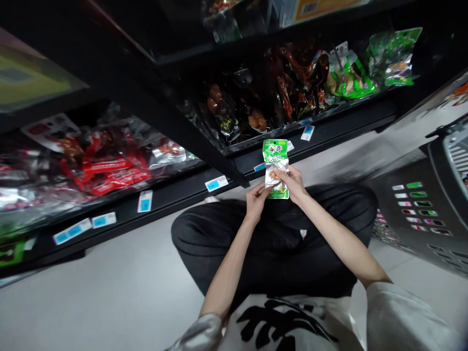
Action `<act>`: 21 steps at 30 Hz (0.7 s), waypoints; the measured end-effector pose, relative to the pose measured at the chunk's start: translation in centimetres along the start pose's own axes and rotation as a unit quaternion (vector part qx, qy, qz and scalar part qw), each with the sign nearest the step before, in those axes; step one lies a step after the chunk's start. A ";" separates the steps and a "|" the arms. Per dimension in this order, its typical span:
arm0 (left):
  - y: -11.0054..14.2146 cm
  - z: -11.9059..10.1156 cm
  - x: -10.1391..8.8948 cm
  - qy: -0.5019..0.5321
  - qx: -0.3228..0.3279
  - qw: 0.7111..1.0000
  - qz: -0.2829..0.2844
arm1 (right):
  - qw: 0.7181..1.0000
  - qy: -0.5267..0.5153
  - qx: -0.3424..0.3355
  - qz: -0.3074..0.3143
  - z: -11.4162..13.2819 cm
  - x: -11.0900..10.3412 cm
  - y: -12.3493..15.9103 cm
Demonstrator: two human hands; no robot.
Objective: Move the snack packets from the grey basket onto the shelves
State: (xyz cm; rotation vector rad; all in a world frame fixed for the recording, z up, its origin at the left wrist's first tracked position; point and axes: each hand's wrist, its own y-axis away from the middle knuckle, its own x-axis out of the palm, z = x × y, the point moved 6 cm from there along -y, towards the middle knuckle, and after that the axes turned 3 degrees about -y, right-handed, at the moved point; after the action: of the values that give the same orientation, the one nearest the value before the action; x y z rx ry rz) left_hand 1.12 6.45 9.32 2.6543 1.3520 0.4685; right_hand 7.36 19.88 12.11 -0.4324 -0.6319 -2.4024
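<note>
A small green and white snack packet (275, 155) is held upright over my knees, just in front of the low shelf edge. My right hand (292, 183) grips the packet's right side at mid height, fingers closed on it. My left hand (256, 200) pinches its lower left corner. I am crouched, with dark trousers (278, 243) below my hands.
Black shop shelves (329, 131) run across the view, stocked with red (106, 168), dark (234, 112) and green (393, 56) snack packs, and blue price tags (216, 183) line the edge. A grey plastic basket (424, 209) stands at my right on the pale floor (109, 287).
</note>
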 end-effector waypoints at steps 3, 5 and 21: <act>-0.1 0.1 -0.1 0.002 0.000 1.000 -0.007 | 1.000 -0.001 -0.005 0.014 0.1 0.2 0.1; 0.0 0.1 -0.2 0.004 -0.002 1.000 -0.011 | 1.000 0.000 -0.009 0.019 0.2 0.3 0.2; 0.0 -0.2 -0.2 0.009 0.008 1.000 -0.025 | 0.999 0.032 -0.032 -0.013 -0.1 -0.1 0.1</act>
State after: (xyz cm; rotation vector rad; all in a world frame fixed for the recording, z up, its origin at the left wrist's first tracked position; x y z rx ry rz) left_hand 0.98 6.24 9.43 2.6266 1.4301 0.4790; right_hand 7.50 19.80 12.05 -0.3749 -0.5358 -2.4566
